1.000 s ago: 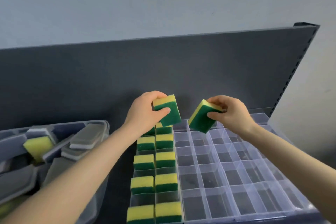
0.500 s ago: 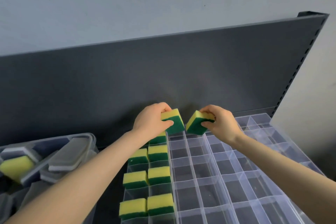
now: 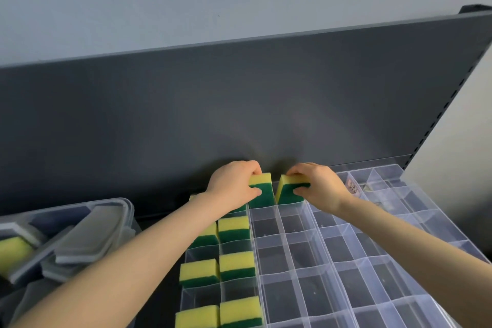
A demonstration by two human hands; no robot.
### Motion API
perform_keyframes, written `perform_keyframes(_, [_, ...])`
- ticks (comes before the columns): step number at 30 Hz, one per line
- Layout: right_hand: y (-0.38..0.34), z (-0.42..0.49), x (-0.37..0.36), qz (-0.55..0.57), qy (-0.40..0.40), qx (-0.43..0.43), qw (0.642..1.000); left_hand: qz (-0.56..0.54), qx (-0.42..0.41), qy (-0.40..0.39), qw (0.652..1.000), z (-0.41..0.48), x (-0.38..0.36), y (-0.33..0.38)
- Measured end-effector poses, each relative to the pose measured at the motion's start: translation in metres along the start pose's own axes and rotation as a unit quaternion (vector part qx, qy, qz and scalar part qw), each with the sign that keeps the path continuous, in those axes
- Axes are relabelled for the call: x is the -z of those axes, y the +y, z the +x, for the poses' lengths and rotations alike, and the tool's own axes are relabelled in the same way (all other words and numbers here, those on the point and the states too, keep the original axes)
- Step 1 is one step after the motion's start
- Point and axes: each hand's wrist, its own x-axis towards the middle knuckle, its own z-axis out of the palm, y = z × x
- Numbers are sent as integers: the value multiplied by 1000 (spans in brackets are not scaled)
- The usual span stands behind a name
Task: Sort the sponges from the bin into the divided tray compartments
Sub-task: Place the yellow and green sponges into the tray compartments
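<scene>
I have a sponge in each hand at the far row of the divided tray [image 3: 318, 231]; the left hand [image 3: 233, 185] pinches the left sponge [image 3: 263, 192], thumb on the green face and fingers curled over the yellow top; the right hand [image 3: 320, 186] holds the right sponge [image 3: 287, 193] the same way. The two sit in neighbouring far compartments, just beside each other but apart; the right one leans a little to the left, the left one stands nearly upright; I cannot tell whether either has reached the floor of its cell.

I judge these light and soft: yellow foam that gives under a squeeze, backed by a stiffer, rougher green scouring layer; nothing fragile, nothing slippery. A pinch across the two broad faces seems best, gentle enough that the foam does not bulge and catch on the thin clear dividers; the fit looks snug, so pressing on the top edge should seat them.

The placed sponges [image 3: 234, 228] fill the two left columns, yellow side up, with some cells between them bare. The bin [image 3: 121, 206] stands to the left of the tray, holding a yellow sponge [image 3: 12, 250] and several grey pieces [image 3: 87, 243]. Some small objects [image 3: 352, 188] lie in a far cell near my right wrist, too blurred to name.

I find no brand, label or writing on the sponges, the tray, the bin or the dark back panel [image 3: 239, 114].
</scene>
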Motion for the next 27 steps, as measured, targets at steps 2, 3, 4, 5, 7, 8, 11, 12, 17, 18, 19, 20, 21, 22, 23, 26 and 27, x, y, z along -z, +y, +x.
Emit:
perform_keyframes(2, [1,1,-3,-12,-15,-2,1000,20,-7,-3,1000,1,-2,-1])
perform_keyframes(3, [2,2,-4,-18,-19,-3,1000,24,-8,-6,1000,2,-2,-1])
perform_keyframes(4, [2,2,-5,-22,-22,-5,1000,26,-9,-14,1000,3,-3,-1])
perform_keyframes(5, [3,3,-5,-27,-25,-6,999,28,-9,-24,999,4,-4,-1])
perform_keyframes(7, [4,4,-9,-43,-36,-3,998,35,-13,-51,998,5,-8,0])
perform_keyframes(8, [3,4,-11,-54,-42,0,998,42,-16,-64,997,6,-11,0])
perform_keyframes(11, [4,4,-19,-76,-62,1,995,66,-25,-89,994,7,-18,2])
perform_keyframes(12, [4,3,-21,-78,-63,1,995,72,-28,-90,993,8,-20,3])
perform_keyframes(17, [3,3,-26,-83,-65,2,994,89,-36,-82,992,10,-25,5])
perform_keyframes(18, [3,3,-27,-84,-66,3,994,90,-38,-80,992,10,-25,5])
perform_keyframes(19, [3,3,-27,-86,-67,3,994,91,-40,-77,992,10,-26,5])
perform_keyframes(20, [3,3,-26,-86,-66,3,994,92,-41,-76,992,10,-26,6])
perform_keyframes(21, [3,3,-25,-86,-67,3,994,93,-41,-76,992,11,-26,6])
perform_keyframes(22, [2,2,-24,-85,-67,5,994,92,-40,-76,992,11,-27,6])
perform_keyframes(23, [2,2,-22,-84,-66,8,994,91,-38,-77,992,11,-27,6])
perform_keyframes(26, [-1,0,-17,-84,-57,17,995,86,-34,-74,993,9,-25,6])
perform_keyframes(27, [-1,-1,-16,-85,-54,15,995,85,-34,-71,993,8,-24,6])
